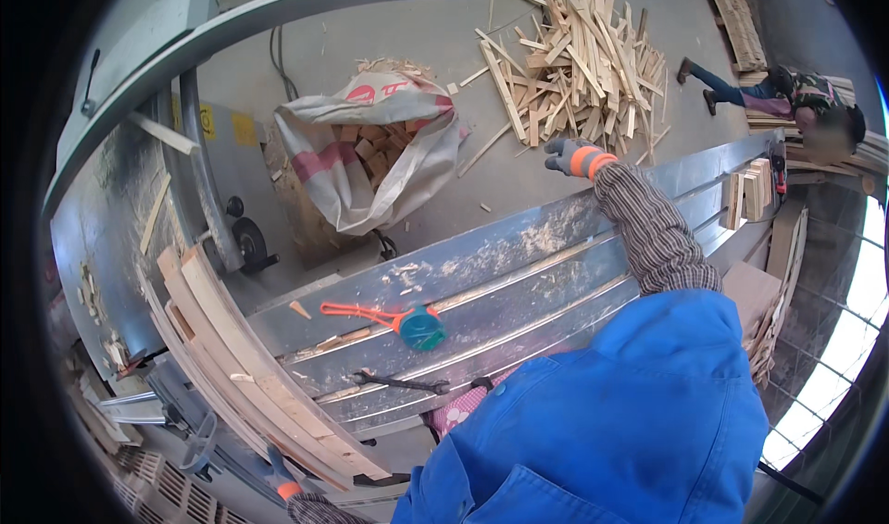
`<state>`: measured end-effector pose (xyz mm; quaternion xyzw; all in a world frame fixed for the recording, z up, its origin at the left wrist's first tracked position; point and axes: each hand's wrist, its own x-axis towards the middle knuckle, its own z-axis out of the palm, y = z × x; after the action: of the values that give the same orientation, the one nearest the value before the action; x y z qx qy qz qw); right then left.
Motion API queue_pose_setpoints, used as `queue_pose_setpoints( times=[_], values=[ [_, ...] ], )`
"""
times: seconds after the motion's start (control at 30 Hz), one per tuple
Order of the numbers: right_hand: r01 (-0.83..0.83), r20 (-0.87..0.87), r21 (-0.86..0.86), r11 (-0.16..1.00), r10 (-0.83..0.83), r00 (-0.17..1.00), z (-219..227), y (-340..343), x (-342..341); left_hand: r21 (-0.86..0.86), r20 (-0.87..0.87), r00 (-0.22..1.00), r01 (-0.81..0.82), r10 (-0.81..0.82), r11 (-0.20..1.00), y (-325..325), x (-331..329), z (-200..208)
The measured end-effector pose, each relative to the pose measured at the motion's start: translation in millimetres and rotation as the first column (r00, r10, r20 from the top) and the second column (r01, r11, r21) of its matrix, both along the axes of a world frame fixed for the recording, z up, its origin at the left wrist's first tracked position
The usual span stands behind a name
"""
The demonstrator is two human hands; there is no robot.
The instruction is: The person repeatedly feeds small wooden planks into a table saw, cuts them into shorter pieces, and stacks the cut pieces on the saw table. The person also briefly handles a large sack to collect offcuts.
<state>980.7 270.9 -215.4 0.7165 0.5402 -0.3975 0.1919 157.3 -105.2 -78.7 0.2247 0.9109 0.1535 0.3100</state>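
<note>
My right hand (576, 157), in a grey glove with an orange cuff, reaches past the far edge of the metal saw table (463, 274). Its fingers are stretched out, nothing visible in them, and the pile of thin wood offcuts (593, 61) lies on the floor just beyond. At the lower left, my left hand (279, 473) wears a matching glove. Its fingers look extended beside the stack of long boards (250, 367), partly hidden; whether they press on the wood I cannot tell. A teal round thing with an orange loop handle (422, 328) and a wrench (403, 381) lie on the table.
A white woven sack (370, 191) filled with wood blocks stands on the floor beyond the table. Short wood pieces (748, 191) stand at the table's right end. Sawdust (546, 237) covers parts of the metal. Another person (787, 98) is at the upper right, near stacked wood.
</note>
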Motion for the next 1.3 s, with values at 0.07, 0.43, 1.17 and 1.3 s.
queue_pose_setpoints(
  times=[0.07, 0.43, 1.17, 1.3],
  values=[
    [0.04, 0.055, -0.131, 0.991, -0.033, 0.998, -2, 29, 1, -0.096, -0.052, 0.999, -0.001, -0.004, 0.995, -22, 0, -1],
    [-0.064, 0.138, -0.15, 0.987, 0.085, 0.987, -116, 43, 51, -0.143, -0.56, 0.745, 0.344, -0.363, 0.928, 83, 48, -6],
    [0.381, -0.333, 0.623, 0.683, -0.21, 0.919, 169, -176, -18, -0.113, -0.38, 0.231, 0.949, -0.896, 0.293, 273, 287, -73],
    [0.167, -0.033, 0.721, 0.672, -0.208, 0.978, 172, -267, -6, -0.033, -0.461, 0.314, 0.929, -0.83, 0.37, 272, 242, -118]
  ],
)
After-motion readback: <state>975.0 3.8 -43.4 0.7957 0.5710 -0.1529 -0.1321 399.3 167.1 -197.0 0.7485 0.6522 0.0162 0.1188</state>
